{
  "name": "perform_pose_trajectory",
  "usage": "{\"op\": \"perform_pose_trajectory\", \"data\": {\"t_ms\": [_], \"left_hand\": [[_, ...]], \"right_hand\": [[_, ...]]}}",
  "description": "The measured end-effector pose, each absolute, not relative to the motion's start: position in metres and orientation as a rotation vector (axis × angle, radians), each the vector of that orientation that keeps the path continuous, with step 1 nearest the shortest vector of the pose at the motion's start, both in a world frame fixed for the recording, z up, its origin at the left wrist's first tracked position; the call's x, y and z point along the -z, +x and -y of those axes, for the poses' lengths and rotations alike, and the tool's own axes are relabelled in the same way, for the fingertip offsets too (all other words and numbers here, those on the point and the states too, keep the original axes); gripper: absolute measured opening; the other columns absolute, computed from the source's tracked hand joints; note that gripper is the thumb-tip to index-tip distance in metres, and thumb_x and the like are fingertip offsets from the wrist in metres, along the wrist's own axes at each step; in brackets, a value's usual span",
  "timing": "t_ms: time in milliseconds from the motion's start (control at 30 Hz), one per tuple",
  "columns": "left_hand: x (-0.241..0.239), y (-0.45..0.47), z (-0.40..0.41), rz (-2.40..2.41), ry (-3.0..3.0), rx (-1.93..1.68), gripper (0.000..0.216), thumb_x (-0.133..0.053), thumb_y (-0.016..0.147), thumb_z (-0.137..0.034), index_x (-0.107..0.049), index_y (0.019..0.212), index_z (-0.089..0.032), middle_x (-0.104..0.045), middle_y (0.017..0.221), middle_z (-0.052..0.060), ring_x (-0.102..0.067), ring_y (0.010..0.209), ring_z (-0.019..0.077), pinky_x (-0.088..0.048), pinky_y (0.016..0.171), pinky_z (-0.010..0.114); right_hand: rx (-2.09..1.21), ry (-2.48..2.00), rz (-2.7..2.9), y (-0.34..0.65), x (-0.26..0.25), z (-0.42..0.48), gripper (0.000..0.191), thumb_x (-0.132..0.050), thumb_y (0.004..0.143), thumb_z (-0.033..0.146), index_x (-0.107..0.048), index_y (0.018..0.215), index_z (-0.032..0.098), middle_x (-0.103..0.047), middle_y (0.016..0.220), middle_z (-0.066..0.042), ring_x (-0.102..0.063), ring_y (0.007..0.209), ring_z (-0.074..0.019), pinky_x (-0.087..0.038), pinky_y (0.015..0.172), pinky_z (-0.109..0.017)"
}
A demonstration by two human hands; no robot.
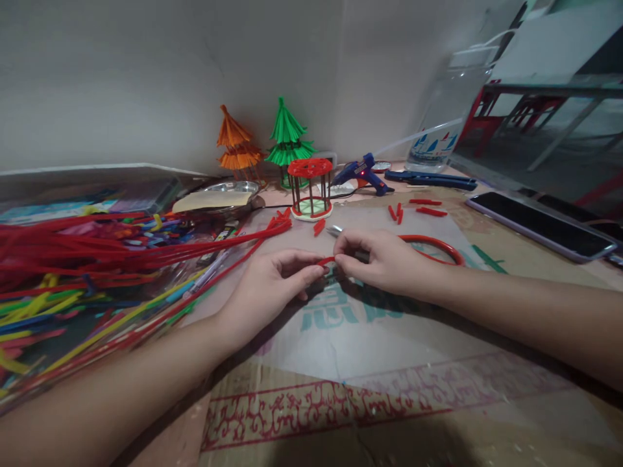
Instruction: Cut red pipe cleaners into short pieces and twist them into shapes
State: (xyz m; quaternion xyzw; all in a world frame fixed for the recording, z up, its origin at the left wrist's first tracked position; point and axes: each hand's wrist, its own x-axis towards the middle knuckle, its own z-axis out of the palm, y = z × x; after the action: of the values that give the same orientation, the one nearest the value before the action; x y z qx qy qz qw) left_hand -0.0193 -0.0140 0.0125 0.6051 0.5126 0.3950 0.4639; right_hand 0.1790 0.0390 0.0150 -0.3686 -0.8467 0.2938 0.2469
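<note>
Above a sheet of clear film, my left hand (265, 285) and my right hand (382, 263) nearly meet. Both pinch a short piece of red pipe cleaner (328, 261), each at one end. Scissors with red handles (456, 253) lie partly hidden beneath my right hand, their metal tip showing beyond the fingers. Just behind the hands stands a small pavilion model with a red top (310, 168), brown posts and a pale round base. Short cut red pieces (428, 211) are scattered to its right, and another few (318, 227) rest in front of it.
Long red pipe cleaners (195, 246) and many coloured ones heap up on the left. Orange (234, 133) and green (288, 133) tiered models stand against the wall. A blue glue gun (363, 172), a blue utility knife (431, 179), a phone (540, 224) and a clear jug (440, 110) are at right.
</note>
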Motion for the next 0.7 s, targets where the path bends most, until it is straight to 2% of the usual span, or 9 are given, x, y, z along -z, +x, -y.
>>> {"op": "perform_pose_trajectory", "data": {"t_ms": [200, 400, 700], "left_hand": [[-0.0139, -0.0201, 0.0145, -1.289, 1.515, -0.991, 0.021, -0.067, 0.084, -0.035, -0.075, 0.085, -0.016, -0.074, 0.078, 0.004, -0.056, 0.054, 0.0103, -0.046, 0.05, 0.021], [-0.0163, -0.0183, 0.0167, -1.307, 1.544, -0.959, 0.021, -0.066, 0.084, -0.033, -0.073, 0.08, -0.014, -0.069, 0.068, 0.002, -0.054, 0.053, 0.01, -0.044, 0.05, 0.021], [-0.012, -0.0191, 0.012, -1.242, 1.402, -0.966, 0.017, -0.071, 0.079, -0.027, -0.077, 0.089, -0.015, -0.074, 0.078, 0.004, -0.057, 0.056, 0.0107, -0.046, 0.052, 0.022]], "right_hand": [[-0.707, -0.939, 2.364, 0.1792, -0.016, -0.0359, 0.005, -0.055, 0.082, 0.017, -0.056, 0.078, 0.02, -0.061, 0.069, 0.001, -0.052, 0.061, -0.0124, -0.038, 0.058, -0.025], [-0.625, -0.826, 2.383, 0.1792, -0.0155, -0.0331, 0.018, -0.055, 0.092, 0.031, -0.063, 0.083, 0.018, -0.068, 0.077, -0.002, -0.06, 0.071, -0.0148, -0.042, 0.065, -0.026], [-0.739, -0.91, 2.336, 0.1758, -0.0184, -0.0336, 0.017, -0.056, 0.091, 0.029, -0.063, 0.08, 0.018, -0.067, 0.073, -0.001, -0.059, 0.068, -0.0139, -0.041, 0.061, -0.025]]}}
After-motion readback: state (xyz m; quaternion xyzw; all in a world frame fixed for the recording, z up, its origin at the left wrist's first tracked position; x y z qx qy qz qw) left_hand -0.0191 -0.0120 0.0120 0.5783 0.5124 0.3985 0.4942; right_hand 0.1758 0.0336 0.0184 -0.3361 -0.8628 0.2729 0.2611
